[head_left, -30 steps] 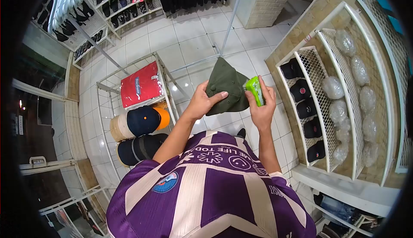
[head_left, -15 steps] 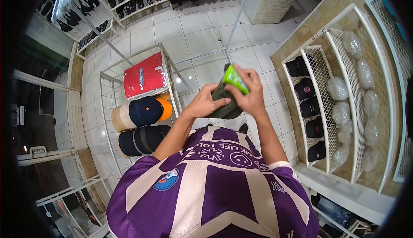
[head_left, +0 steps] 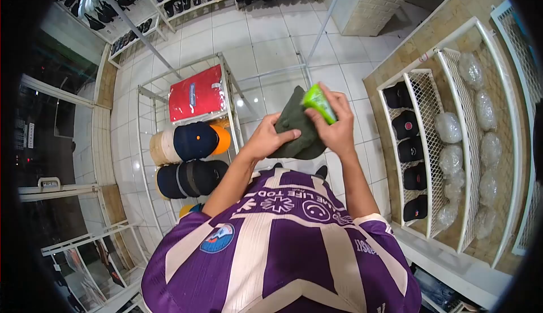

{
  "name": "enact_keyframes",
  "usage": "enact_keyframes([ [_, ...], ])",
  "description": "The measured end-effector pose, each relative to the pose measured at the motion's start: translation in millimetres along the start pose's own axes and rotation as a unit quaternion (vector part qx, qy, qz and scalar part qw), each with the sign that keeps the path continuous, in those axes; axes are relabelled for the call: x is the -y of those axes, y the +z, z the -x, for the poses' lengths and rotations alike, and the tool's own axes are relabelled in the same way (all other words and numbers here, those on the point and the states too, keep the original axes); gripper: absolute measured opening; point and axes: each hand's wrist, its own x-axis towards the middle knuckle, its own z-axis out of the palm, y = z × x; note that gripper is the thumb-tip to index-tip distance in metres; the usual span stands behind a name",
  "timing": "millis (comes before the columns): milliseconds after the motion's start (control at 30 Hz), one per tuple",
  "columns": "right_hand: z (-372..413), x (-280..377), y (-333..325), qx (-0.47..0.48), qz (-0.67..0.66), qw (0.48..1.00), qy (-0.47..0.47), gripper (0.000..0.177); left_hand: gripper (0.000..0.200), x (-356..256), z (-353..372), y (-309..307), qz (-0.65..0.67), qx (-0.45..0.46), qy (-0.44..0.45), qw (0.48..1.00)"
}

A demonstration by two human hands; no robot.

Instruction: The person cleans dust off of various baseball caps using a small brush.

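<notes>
Compared with the frame half a second back: brush (head_left: 318,103) now sits slightly farther right over the cap (head_left: 296,127), having lain across its upper part; more of the cap's green panel shows. Brush outline is sharper; it was blurred. A second ago the brush was at the cap's right edge, and the cap's crown faced the camera more broadly. Left grip on the cap is much the same. Camera view has shifted a little, and a blue-and-yellow item (head_left: 191,208) now shows beside the left forearm.

Surroundings: to the left, white rack (head_left: 169,75) carrying a red packet (head_left: 197,93), a navy cap (head_left: 195,141) beside an orange brim, and dark caps (head_left: 195,178) nearest the body. To the right, white shelf (head_left: 427,95) with shelved caps (head_left: 404,123) and plastic bundles (head_left: 491,149). White pole (head_left: 324,27) stands on the tiled floor beyond the cap. Striped shirt (head_left: 288,228) fills the lower view.

Obstruction: right hand (head_left: 338,126) and brush cover part of the cap's right side; bristles hidden, so contact with the cloth cannot be confirmed.

Hands: left hand (head_left: 264,138) closed on the cap's left side, thumb flat on top, other fingers mostly out of sight beneath. Right hand closed around the brush, thumb on the near side. Cap lies between the two hands, in front of the chest, above the floor, peaked end pointing away from the body.
</notes>
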Motion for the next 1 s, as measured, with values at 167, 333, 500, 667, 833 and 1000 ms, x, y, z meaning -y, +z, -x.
enact_keyframes([
  [167,-1.1,-39.0,12.2,-0.02,0.09,0.995,0.023,0.058,0.033,7.4,-2.0,-0.6,0.018,0.05,0.001,0.999],
  [333,8.9,5.1,-10.8,0.017,-0.018,1.0,0.008,0.061,0.034,-2.3,4.1,2.2,0.018,0.031,-0.005,0.999],
  [500,6.8,-33.3,-3.9,-0.006,0.054,0.998,0.041,0.056,0.037,10.0,-2.4,0.3,0.047,0.072,-0.045,0.995],
  [667,15.6,2.5,-19.9,0.031,-0.03,0.999,-0.002,0.06,0.034,18.9,-2.5,2.7,0.048,0.029,-0.025,0.998],
  [833,12.8,-52.7,-5.0,-0.081,0.114,0.988,0.072,0.06,0.033,4.1,-1.4,9.9,0.055,0.086,-0.02,0.995],
  [1000,20.0,4.7,-18.0,-0.008,-0.05,0.999,-0.001,0.059,0.033,0.0,-4.5,12.0,0.012,0.073,-0.026,0.997],
])
